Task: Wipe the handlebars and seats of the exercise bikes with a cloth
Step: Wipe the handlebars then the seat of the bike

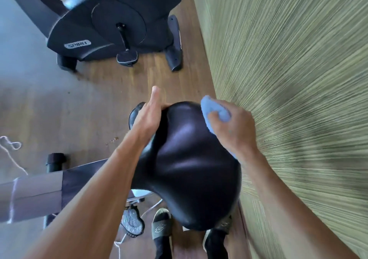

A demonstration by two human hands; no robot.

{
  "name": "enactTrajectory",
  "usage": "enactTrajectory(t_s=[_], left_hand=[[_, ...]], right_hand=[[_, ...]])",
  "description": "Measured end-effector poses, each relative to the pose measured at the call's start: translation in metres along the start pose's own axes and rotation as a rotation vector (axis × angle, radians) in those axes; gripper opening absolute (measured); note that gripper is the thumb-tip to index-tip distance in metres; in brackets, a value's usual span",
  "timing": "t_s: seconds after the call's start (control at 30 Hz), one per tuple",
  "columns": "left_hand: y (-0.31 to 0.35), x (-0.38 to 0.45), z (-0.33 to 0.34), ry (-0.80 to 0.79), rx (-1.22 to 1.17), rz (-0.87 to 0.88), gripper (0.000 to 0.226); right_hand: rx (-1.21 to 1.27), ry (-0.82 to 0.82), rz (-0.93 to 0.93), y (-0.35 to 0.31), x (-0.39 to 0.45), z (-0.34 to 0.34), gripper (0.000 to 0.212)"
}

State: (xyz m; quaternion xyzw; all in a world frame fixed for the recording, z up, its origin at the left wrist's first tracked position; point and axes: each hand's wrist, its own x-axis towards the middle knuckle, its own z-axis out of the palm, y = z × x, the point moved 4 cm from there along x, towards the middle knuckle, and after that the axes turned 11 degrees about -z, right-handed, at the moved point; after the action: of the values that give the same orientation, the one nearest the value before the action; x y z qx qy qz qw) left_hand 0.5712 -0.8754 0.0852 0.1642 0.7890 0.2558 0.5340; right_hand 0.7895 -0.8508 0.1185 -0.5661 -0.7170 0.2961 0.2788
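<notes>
Black bike seat point(187, 159) is sitting centre frame, close under the camera. R hand point(233, 131) is gripping a bunched blue cloth point(214, 110), pressing it on the seat's upper right edge. L hand point(148, 115) is resting w/ fingers straight along the seat's left side, grip holding nothing. 2nd bike point(111, 23) is standing on the wood floor point(123, 83) beyond.

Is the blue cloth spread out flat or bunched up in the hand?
Bunched up. The right hand grips the blue cloth as a wad against the black seat; only a rounded lump shows past the fingers.
</notes>
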Motion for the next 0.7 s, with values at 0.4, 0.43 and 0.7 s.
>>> enactTrajectory(t_s=[0.4,0.43,0.7], left_hand=[[-0.013,0.0,-0.099,0.201,-0.431,0.032,0.093],[-0.027,-0.003,-0.113,0.222,-0.44,0.025,0.092],[-0.11,-0.014,-0.162,0.24,-0.561,-0.101,0.079]], right_hand=[[-0.604,-0.751,-0.467,-0.093,0.081,0.111,0.049],[-0.651,-0.785,-0.559,-0.105,0.072,0.121,0.048],[-0.478,-0.893,-0.577,-0.154,-0.027,0.171,0.039]])
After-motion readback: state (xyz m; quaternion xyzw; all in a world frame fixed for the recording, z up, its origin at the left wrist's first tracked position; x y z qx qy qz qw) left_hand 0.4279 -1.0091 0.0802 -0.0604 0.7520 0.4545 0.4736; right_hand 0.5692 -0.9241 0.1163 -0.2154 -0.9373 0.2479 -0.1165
